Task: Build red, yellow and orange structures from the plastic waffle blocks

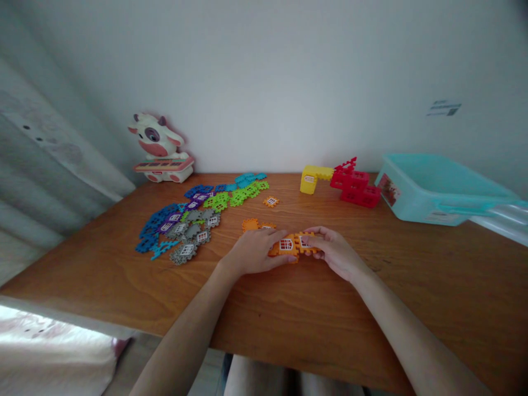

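Observation:
Two orange interlocking tiles with white window lattices meet edge to edge near the middle of the table. On the left orange tile [285, 245] my left hand [256, 252] is closed, thumb along the near edge and fingers over the far side. My right hand [336, 250] pinches the right orange tile [304, 242] between thumb and fingers. Whether the two tiles are locked together I cannot tell. Just beyond my left hand lie more orange tiles [250, 224], partly hidden by it. A single orange tile [271, 202] rests farther back.
Grey tiles [192, 231], blue tiles [159, 220], purple and green tiles [247, 192] spread over the left. A yellow block shape [308, 180] joins a red block build [355, 187] at the back right. Beside it stands a turquoise bin [437, 192]. A cow toy keyboard [163, 165] sits back left.

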Demonstrator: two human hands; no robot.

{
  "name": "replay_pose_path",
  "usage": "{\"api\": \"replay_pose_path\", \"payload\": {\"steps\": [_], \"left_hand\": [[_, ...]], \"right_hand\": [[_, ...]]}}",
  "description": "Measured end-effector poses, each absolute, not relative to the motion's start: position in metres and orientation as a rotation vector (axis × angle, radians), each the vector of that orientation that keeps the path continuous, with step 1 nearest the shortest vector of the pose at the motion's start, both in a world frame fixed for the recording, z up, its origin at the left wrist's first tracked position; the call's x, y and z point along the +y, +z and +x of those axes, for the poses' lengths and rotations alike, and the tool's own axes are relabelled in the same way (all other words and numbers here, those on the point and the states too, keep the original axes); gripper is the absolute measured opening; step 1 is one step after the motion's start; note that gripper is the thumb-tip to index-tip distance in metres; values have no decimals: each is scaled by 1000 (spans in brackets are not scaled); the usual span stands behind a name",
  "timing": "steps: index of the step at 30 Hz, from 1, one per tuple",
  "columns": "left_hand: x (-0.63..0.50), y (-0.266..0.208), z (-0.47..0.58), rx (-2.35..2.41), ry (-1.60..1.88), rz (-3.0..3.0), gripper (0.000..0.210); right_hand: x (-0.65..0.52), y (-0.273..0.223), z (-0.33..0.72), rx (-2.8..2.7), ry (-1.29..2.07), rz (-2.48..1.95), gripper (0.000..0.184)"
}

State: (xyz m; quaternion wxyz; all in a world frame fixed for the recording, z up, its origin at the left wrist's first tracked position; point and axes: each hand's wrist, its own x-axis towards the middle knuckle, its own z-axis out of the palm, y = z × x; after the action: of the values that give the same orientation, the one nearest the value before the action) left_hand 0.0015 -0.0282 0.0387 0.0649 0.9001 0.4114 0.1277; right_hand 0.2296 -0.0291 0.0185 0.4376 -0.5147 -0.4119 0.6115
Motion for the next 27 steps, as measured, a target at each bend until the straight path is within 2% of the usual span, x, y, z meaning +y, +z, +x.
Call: {"api": "replay_pose_path", "payload": {"steps": [20,27], "left_hand": [[-30,41,7,1202,354,2720,70],[-30,39,9,1195,364,2730,70]], "right_hand": [[-30,12,222,-869,1634,-1232,35],[-31,12,218,-882,1545,-1268,36]]}}
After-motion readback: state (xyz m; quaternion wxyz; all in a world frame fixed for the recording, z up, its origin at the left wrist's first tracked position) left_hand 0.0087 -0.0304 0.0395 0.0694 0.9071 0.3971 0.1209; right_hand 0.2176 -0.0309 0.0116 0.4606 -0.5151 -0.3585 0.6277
